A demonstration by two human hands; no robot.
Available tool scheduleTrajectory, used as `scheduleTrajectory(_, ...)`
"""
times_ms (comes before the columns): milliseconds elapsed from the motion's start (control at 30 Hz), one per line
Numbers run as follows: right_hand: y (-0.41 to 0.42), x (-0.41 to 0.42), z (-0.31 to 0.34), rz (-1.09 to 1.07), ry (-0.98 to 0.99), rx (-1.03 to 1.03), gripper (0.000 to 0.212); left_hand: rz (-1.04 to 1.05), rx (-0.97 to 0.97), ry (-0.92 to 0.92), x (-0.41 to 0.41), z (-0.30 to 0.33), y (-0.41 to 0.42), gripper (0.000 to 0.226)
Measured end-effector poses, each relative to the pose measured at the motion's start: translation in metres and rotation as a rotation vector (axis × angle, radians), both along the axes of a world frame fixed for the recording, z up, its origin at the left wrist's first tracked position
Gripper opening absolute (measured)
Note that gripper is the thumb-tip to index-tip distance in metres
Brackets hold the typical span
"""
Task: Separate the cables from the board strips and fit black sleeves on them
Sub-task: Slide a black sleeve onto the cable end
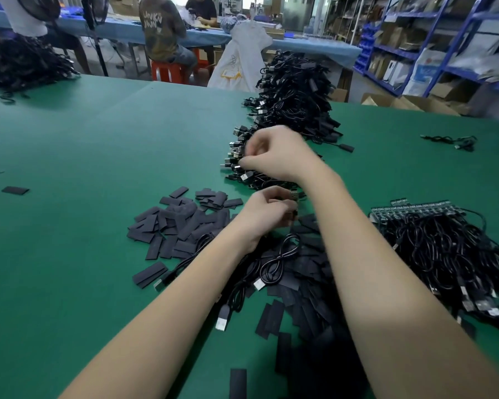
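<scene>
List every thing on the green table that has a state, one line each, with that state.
Left hand: fingers curled, grip on a small board end.
Right hand: fingers pinching at the far cables.
Flat black sleeves: loose, scattered pile.
Far heap of black USB cables: stacked.
Green board strips: cables attached.

The heap of sleeves point(185, 226) lies on the surface point(84, 254). Right of the heap sit the board strips point(415, 210) with their cables point(450, 254). Behind the heap rises a pile of finished cables point(294, 102). Far left of the heap lies one lone sleeve point(15, 190).
</scene>
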State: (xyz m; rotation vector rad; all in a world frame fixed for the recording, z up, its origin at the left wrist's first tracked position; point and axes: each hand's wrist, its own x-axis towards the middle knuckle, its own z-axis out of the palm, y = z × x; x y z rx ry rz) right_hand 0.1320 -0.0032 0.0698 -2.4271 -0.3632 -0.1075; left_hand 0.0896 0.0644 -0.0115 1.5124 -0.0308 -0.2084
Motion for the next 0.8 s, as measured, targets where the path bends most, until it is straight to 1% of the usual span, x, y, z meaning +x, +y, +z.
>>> scheduleTrajectory(67, -0.04, -0.013, -0.006, -0.113, -0.048, 0.272, 0.017, 0.009, -0.033, 0.008, 0.002, 0.0, 0.001, 0.014)
scheduleTrajectory(133, -0.072, -0.029, -0.024, -0.208, -0.018, 0.481, 0.018, 0.021, -0.059, 0.018, 0.002, 0.002, 0.002, 0.013)
scheduleTrajectory(233, -0.094, -0.05, -0.061, -0.322, 0.072, 0.597, 0.02, 0.007, -0.063, 0.039, 0.002, 0.002, 0.004, 0.009)
scheduleTrajectory(300, -0.097, -0.059, -0.082, -0.345, 0.147, 0.67, 0.02, 0.014, -0.04, 0.035, 0.002, 0.0, 0.005, 0.019)
scheduleTrajectory(367, -0.095, -0.064, -0.093, -0.347, 0.206, 0.769, 0.017, 0.01, 0.031, -0.01, 0.003, 0.0, 0.006, 0.018)
scheduleTrajectory(433, -0.093, -0.063, -0.096, -0.336, 0.218, 0.823, 0.014, -0.018, 0.119, -0.053, 0.005, -0.001, 0.009, 0.01)
scheduleTrajectory(533, -0.094, -0.062, -0.098, -0.312, 0.18, 0.817, 0.012, -0.016, 0.238, -0.105, 0.007, -0.001, 0.011, 0.009)
scheduleTrajectory(567, -0.096, -0.062, -0.099, -0.311, 0.181, 0.803, 0.014, -0.006, 0.285, -0.123, 0.007, -0.001, 0.012, 0.008)
scheduleTrajectory(633, -0.098, -0.064, -0.101, -0.308, 0.201, 0.833, 0.02, 0.016, 0.404, -0.173, 0.007, -0.003, 0.012, 0.013)
scheduleTrajectory(700, -0.101, -0.066, -0.102, -0.288, 0.205, 0.887, 0.022, 0.05, 0.546, -0.277, 0.007, -0.005, 0.011, 0.017)
scheduleTrajectory(800, -0.105, -0.066, -0.104, -0.264, 0.189, 0.905, 0.019, 0.093, 0.728, -0.545, 0.004, -0.007, 0.01, 0.019)
